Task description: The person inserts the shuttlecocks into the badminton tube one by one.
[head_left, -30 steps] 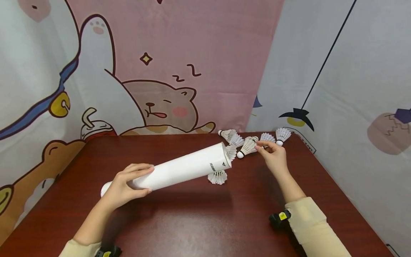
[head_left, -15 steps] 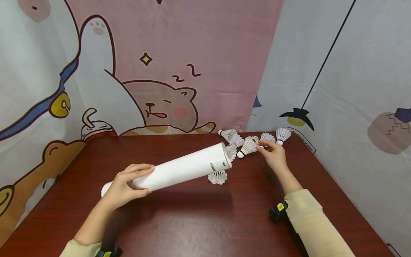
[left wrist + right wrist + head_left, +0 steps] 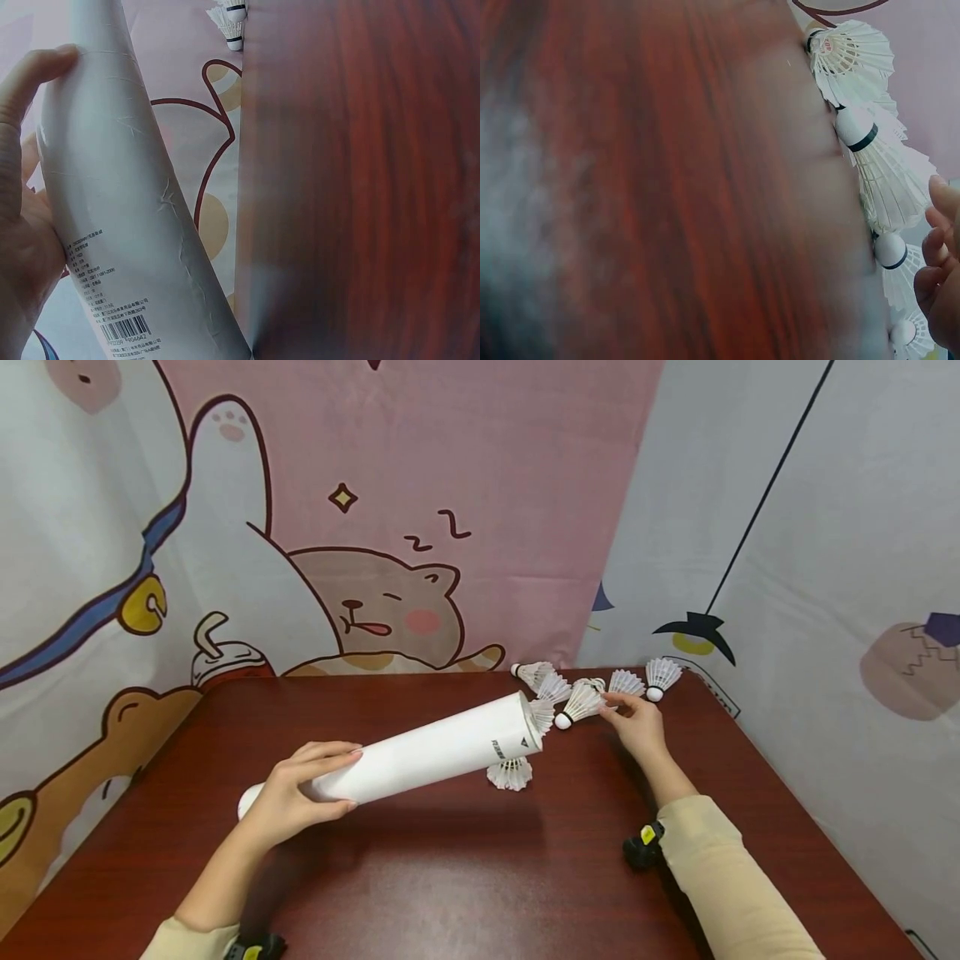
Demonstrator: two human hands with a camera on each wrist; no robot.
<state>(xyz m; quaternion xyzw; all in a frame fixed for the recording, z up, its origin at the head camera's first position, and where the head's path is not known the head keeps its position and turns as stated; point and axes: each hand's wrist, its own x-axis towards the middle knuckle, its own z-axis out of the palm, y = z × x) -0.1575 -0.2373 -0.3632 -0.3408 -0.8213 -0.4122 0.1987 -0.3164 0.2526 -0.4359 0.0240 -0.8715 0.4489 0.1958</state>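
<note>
My left hand [image 3: 296, 793] grips a white cylindrical shuttlecock tube [image 3: 427, 756] near its lower left end. The tube slants up to the right above the table, and its printed barcode label [image 3: 124, 330] shows in the left wrist view. My right hand [image 3: 637, 727] reaches to the back right, where thumb and fingertips pinch the feather rim of a white shuttlecock [image 3: 580, 704]. That shuttlecock's cork points left, towards the tube's right end. In the right wrist view its feathers [image 3: 892, 184] meet my fingertips, with the other fingers curled below.
Several other shuttlecocks [image 3: 553, 687] lie clustered along the back of the dark red table [image 3: 450, 877]. One shuttlecock [image 3: 510, 774] lies below the tube's right end, and another [image 3: 662, 677] lies farther right. A cartoon-printed curtain [image 3: 480, 527] hangs behind the table.
My right forearm and sleeve have shifted slightly left and up, while the fingertips stay at the same shuttlecock. My left hand and the tube have not visibly moved.
</note>
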